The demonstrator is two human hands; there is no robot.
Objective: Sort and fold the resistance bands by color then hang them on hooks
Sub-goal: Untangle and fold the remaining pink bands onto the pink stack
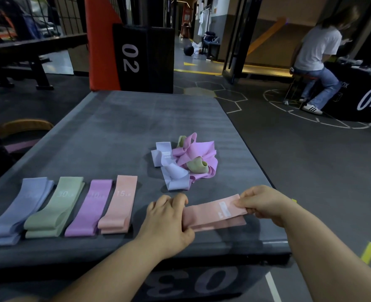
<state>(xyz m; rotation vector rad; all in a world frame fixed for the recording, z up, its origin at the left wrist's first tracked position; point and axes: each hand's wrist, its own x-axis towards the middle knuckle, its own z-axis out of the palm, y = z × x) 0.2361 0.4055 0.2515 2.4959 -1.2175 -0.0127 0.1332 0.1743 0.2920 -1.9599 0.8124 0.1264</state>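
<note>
Left hand (pixel 169 216) curls its fingers over one end of the flat salmon-pink elastic resistance band (pixel 215 211), which lies on the grey padded box top (pixel 136 127). Right hand (pixel 265 203) pinches the other end. The band's long axis runs 8 to 2 o'clock. The folded pink band stack (pixel 119 205) lies at 9 o'clock, nearest the left hand.

It is dim around me. The grey platform top (pixel 123 131) takes a soft light from overhead, with a pale sheen near its middle and no hard glare. Beyond its far right corner a doorway (pixel 267 51) glows warm yellow. Off its left edge everything sinks to near black. At its near edge my left hand (pixel 169 216) and right hand (pixel 265 203) throw only faint shadows. The wide lens bows its sides, and the print on the pink band (pixel 212 211) I hold looks smeared.
</note>
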